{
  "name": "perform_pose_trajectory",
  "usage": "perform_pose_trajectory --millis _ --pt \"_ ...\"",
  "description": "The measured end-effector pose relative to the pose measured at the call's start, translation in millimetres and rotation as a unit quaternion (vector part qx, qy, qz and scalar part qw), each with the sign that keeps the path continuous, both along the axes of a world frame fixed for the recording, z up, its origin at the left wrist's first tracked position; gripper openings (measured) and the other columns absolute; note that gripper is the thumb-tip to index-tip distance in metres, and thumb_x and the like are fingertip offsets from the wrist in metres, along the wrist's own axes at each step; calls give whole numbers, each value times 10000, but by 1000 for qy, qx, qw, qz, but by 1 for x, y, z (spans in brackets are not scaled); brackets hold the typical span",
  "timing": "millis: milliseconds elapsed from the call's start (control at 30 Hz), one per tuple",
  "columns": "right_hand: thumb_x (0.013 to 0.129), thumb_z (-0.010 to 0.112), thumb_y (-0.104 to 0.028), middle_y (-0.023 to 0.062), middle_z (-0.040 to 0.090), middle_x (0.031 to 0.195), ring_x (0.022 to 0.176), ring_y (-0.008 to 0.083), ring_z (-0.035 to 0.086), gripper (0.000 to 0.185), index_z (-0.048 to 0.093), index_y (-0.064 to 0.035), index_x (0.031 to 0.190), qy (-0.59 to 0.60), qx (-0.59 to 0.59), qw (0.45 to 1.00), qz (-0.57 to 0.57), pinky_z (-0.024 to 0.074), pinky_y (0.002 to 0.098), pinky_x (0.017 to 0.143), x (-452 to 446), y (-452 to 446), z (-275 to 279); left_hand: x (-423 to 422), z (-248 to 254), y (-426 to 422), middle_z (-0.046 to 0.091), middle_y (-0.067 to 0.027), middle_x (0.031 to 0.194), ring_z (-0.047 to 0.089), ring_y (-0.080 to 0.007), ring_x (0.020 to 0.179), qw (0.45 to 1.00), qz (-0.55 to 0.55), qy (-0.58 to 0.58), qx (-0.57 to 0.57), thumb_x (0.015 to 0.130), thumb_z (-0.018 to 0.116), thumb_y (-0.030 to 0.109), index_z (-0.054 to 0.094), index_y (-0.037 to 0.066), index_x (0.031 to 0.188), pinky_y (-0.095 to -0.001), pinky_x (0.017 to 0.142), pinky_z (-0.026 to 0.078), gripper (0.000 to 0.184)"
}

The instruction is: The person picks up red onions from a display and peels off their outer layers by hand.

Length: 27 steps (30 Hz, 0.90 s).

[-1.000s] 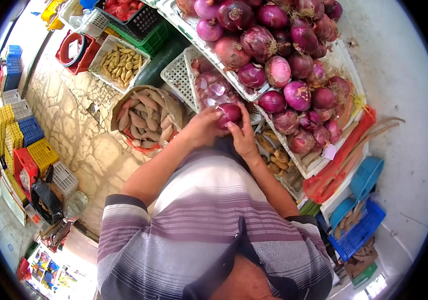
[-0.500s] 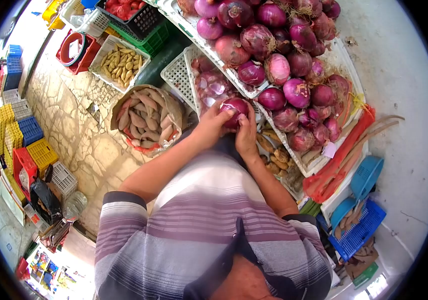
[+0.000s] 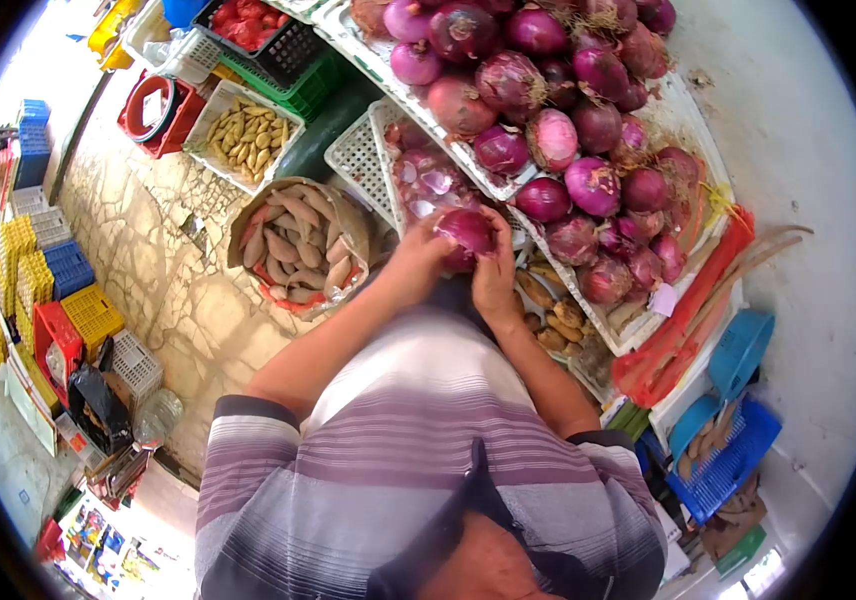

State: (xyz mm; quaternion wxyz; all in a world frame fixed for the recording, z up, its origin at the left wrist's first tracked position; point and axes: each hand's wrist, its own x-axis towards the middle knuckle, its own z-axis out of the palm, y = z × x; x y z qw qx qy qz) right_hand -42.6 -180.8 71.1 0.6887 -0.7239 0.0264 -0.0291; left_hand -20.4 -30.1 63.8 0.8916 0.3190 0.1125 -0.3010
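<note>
A purple onion is held between both hands in front of the striped shirt. My left hand wraps round its left side, and my right hand grips the right side, fingers closed on it. Just beyond the hands, a white crate contains onions and loose purple skins. Many more purple onions are heaped in white trays up and to the right, close to my right hand.
Left of my hands stands a sack of sweet potatoes. Farther back are a crate of small yellowish roots and a green crate. Brown tubers, red netting and blue baskets lie to the right.
The onion has turned between my hands and now sits slightly lower than a second ago. Both hands have shifted around it, still gripping it. The surroundings have shifted slightly in view.
</note>
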Motion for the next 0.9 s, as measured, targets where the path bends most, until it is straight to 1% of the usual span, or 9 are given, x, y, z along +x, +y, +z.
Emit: perform_pose_trajectory --millis 133,233,333,400,467,533,667,833,900 --pt "969 545 -143 167 529 1359 1258 256 515 499 426 30 1421 11 -37 999 6 396 361 1097 -5 2 7 0 6 -9 663 -128 1173 678 -214 1028 996 60 47 -37 945 568 166 536 11 1328 -337 899 550 414" --pt "936 599 -159 165 538 1325 1225 259 532 530 439 20 1409 4 -62 998 19 405 364 1083 -7 5 9 1 -8 -7 672 -134 1206 669 -243 1074 992 84 72 -52 965 615 224 596 -8 1275 -383 969 547 387" --pt "907 631 -155 161 535 1317 1210 259 538 551 450 14 1399 14 -64 997 33 413 366 1073 -9 10 13 0 -1 -7 694 -112 1119 684 -225 1001 991 88 94 -47 968 551 198 630 26 1177 -343 877 558 282" --pt "890 647 -152 161 529 1321 1211 261 536 565 454 13 1395 18 -70 997 31 417 372 1070 -7 5 21 -1 -12 -10 693 -127 1102 688 -229 979 987 70 -75 126 973 542 203 633 14 1162 -350 853 562 283" --pt "874 658 -150 165 522 1333 1219 266 531 580 456 14 1392 21 -69 997 36 420 380 1070 -8 9 25 -3 -20 -9 690 -143 1089 692 -236 958 984 68 -62 156 975 543 209 634 1 1150 -358 833 566 286" --pt "888 642 -150 172 523 1336 1221 271 534 563 455 18 1391 10 -77 996 38 421 383 1069 -9 12 17 6 -7 -5 686 -161 1079 695 -246 938 987 84 128 41 974 555 216 631 -14 1139 -367 818 569 293" --pt "948 579 -164 191 537 1326 1214 282 537 478 473 34 1371 -12 -135 991 23 414 376 1070 -15 2 0 8 -7 -9 693 -128 1076 686 -245 932 985 84 151 21 1001 540 145 638 -23 1130 -388 844 578 233" --pt "1012 513 -212 189 561 1290 1168 266 542 425 486 41 1353 20 -135 991 6 413 352 1046 -17 1 -19 -2 -44 -17 694 -107 1110 680 -226 980 983 93 146 61 1009 554 175 639 -11 1176 -371 872 562 263" --pt "985 552 -184 194 572 1286 1192 285 555 416 502 31 1337 53 -120 991 -15 419 376 1060 -16 1 -18 -5 -36 -24 693 -101 1120 671 -225 1012 982 103 149 58 1011 554 188 640 -5 1194 -371 901 554 279"
